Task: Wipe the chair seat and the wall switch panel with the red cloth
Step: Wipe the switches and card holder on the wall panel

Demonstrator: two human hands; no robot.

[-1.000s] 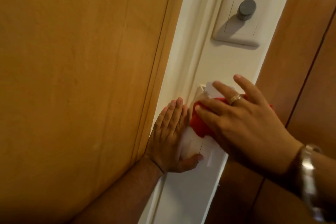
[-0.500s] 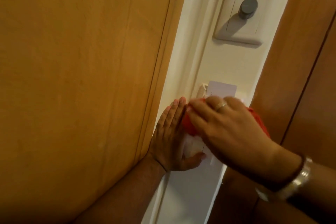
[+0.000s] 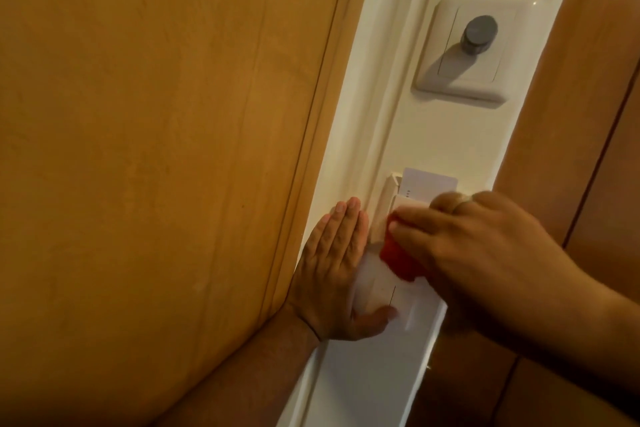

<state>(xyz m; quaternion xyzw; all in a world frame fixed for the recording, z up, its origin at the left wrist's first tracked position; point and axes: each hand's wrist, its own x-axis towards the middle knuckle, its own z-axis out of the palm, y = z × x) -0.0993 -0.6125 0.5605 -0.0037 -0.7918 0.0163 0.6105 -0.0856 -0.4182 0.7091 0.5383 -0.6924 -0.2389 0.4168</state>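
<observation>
The white wall switch panel (image 3: 381, 291) sits low on a narrow white wall strip, with a white key card (image 3: 429, 184) standing in the slot at its top. My right hand (image 3: 485, 253) presses the bunched red cloth (image 3: 398, 256) against the panel's face; most of the cloth is hidden under my fingers. My left hand (image 3: 336, 267) lies flat against the wall at the panel's left edge, fingers together and pointing up, thumb under the panel's lower corner. The chair is out of view.
Higher on the same strip is a second white plate with a grey round knob (image 3: 479, 33). A wooden door (image 3: 156, 166) fills the left, and wooden panelling (image 3: 571, 166) borders the strip on the right.
My right hand has slid down and to the right across the panel with the red cloth, uncovering the key card. The left hand has stayed in place.
</observation>
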